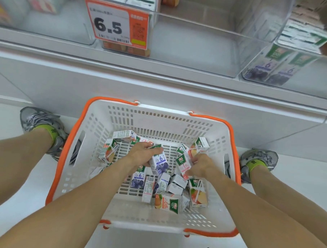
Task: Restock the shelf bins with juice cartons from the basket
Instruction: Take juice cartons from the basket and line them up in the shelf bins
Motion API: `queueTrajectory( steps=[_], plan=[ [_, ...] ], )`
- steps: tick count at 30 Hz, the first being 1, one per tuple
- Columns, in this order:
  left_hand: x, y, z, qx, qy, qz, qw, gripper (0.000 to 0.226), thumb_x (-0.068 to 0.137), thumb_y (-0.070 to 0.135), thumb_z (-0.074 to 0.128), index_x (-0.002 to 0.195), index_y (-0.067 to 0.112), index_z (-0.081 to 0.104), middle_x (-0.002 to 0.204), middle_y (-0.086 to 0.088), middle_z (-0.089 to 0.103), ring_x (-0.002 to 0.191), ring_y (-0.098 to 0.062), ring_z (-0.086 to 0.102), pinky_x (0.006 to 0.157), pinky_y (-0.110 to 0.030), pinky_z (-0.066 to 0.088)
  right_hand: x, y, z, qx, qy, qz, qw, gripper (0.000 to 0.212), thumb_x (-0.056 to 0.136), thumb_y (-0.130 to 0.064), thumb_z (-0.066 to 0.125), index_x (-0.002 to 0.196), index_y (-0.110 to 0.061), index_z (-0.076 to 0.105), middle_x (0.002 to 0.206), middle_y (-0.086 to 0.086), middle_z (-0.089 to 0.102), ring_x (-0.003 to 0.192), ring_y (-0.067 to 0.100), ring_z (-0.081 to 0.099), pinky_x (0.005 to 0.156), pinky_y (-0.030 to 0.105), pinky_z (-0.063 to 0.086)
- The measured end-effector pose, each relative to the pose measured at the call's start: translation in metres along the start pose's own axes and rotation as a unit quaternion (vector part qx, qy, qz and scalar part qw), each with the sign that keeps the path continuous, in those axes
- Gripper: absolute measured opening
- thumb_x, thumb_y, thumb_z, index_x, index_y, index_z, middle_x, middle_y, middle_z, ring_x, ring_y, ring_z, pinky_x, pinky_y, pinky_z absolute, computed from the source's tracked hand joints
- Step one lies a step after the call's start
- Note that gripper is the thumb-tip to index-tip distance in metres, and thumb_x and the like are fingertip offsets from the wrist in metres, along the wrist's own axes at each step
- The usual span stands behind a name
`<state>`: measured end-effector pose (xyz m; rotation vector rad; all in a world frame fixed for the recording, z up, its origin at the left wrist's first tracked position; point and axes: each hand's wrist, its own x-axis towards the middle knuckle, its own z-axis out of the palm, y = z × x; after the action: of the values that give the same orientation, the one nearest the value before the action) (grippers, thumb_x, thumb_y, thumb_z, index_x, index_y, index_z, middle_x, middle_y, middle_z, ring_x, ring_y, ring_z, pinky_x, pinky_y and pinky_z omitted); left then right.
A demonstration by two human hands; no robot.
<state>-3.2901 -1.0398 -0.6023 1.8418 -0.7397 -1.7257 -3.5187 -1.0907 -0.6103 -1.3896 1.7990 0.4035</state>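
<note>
A white basket with orange handles stands on the floor between my feet, holding several small juice cartons. My left hand grips a blueberry carton inside the basket. My right hand holds a pink-labelled carton beside it. Loose in the basket lie an apple carton, an orange-peach carton and another blueberry carton. Above, clear shelf bins line the shelf: a bare middle bin and a right bin with blueberry cartons.
A price tag reading 6.5 hangs on a bin of peach cartons at the upper left. The white shelf ledge juts out above the basket. My shoes flank the basket on the white floor.
</note>
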Motion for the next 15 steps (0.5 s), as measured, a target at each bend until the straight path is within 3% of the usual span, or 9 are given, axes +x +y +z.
queueTrajectory(
  steps=[3, 6, 8, 10, 13, 15],
  plan=[
    [-0.013, 0.024, 0.001, 0.073, -0.012, 0.049, 0.996, 0.046, 0.083, 0.043, 0.076, 0.109, 0.008, 0.061, 0.093, -0.019, 0.073, 0.075, -0.020, 0.066, 0.080, -0.041, 0.058, -0.009, -0.006, -0.008, 0.074, 0.027, -0.010, 0.997, 0.055, 0.070, -0.021, 0.090, 0.119, -0.010, 0.067, 0.114, 0.004, 0.069, 0.108, 0.022, 0.065, 0.095, 0.029, 0.052],
    [-0.029, 0.051, 0.007, 0.182, -0.003, 0.108, 0.977, 0.061, 0.080, 0.051, 0.076, 0.123, 0.014, 0.057, 0.073, -0.003, 0.066, 0.080, -0.019, 0.069, 0.091, -0.043, 0.053, -0.032, -0.008, -0.032, 0.272, 0.046, -0.046, 0.960, 0.023, 0.075, -0.008, 0.085, 0.094, -0.016, 0.076, 0.081, -0.001, 0.073, 0.071, 0.010, 0.067, 0.063, 0.023, 0.055],
    [-0.040, 0.070, 0.012, 0.195, -0.001, 0.146, 0.970, 0.056, 0.077, 0.050, 0.079, 0.115, 0.012, 0.062, 0.066, 0.001, 0.065, 0.068, -0.013, 0.068, 0.082, -0.038, 0.057, -0.055, -0.004, -0.060, 0.374, 0.010, -0.074, 0.924, 0.019, 0.078, -0.001, 0.079, 0.085, -0.018, 0.076, 0.079, 0.000, 0.075, 0.063, 0.010, 0.062, 0.058, 0.021, 0.046],
    [-0.050, 0.089, 0.019, 0.205, -0.015, 0.175, 0.963, 0.045, 0.077, 0.049, 0.080, 0.104, 0.015, 0.068, 0.064, -0.001, 0.068, 0.052, -0.008, 0.062, 0.071, -0.032, 0.057, -0.080, 0.004, -0.088, 0.409, -0.014, -0.120, 0.904, 0.019, 0.081, -0.002, 0.077, 0.095, -0.015, 0.076, 0.090, 0.000, 0.078, 0.071, 0.008, 0.066, 0.065, 0.023, 0.046],
    [-0.068, 0.115, 0.026, 0.218, -0.048, 0.203, 0.953, 0.040, 0.075, 0.055, 0.076, 0.096, 0.021, 0.072, 0.086, -0.013, 0.073, 0.056, -0.009, 0.061, 0.061, -0.025, 0.055, -0.113, 0.015, -0.121, 0.427, -0.019, -0.188, 0.884, 0.025, 0.083, -0.007, 0.076, 0.106, -0.015, 0.072, 0.099, -0.001, 0.078, 0.074, 0.004, 0.070, 0.067, 0.023, 0.047],
    [-0.081, 0.132, 0.030, 0.235, -0.048, 0.226, 0.944, 0.051, 0.069, 0.066, 0.071, 0.092, 0.021, 0.074, 0.086, -0.015, 0.074, 0.054, -0.008, 0.061, 0.055, -0.020, 0.053, -0.130, 0.015, -0.135, 0.439, -0.016, -0.222, 0.871, 0.027, 0.083, -0.004, 0.076, 0.108, -0.012, 0.070, 0.099, 0.003, 0.078, 0.076, 0.008, 0.071, 0.064, 0.020, 0.051]
  ],
)
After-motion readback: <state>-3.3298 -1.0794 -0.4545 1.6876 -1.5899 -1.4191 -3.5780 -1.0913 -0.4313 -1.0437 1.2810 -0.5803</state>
